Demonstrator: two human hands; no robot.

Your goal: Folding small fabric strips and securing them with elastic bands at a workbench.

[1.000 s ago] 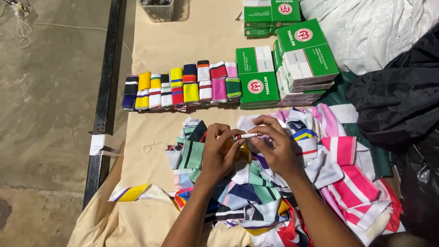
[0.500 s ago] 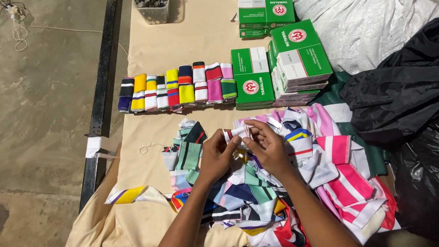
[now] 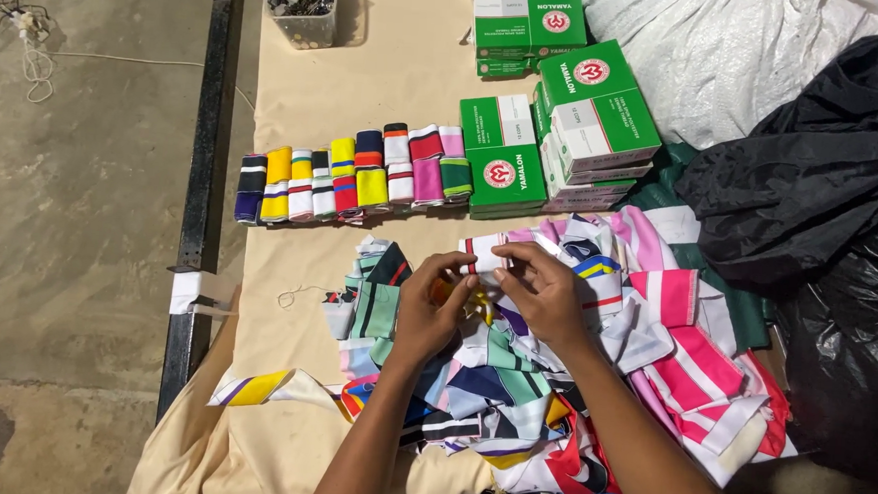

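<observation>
Both hands pinch one white strip

I see left hand (image 3: 426,311) and right hand (image 3: 542,295) closed on the strip (image 3: 484,251); scrap pile (image 3: 592,385) beneath, rolls (image 3: 352,177) beyond

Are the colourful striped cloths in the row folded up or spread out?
Folded. The striped cloth pieces sit as small neat bundles side by side on the beige table cover.

Between the fingers (image 3: 473,269) sits a soft, matt knit cloth strip (image 3: 481,251), striped. Under them, the heap of strips (image 3: 512,381) is the same ribbed cloth. Beyond the fingers, smooth card boxes (image 3: 606,110) have a slight sheen; right of them, a glossy, crinkled black plastic bag (image 3: 822,197). The counter (image 3: 387,84) wears matt beige cloth.
</observation>
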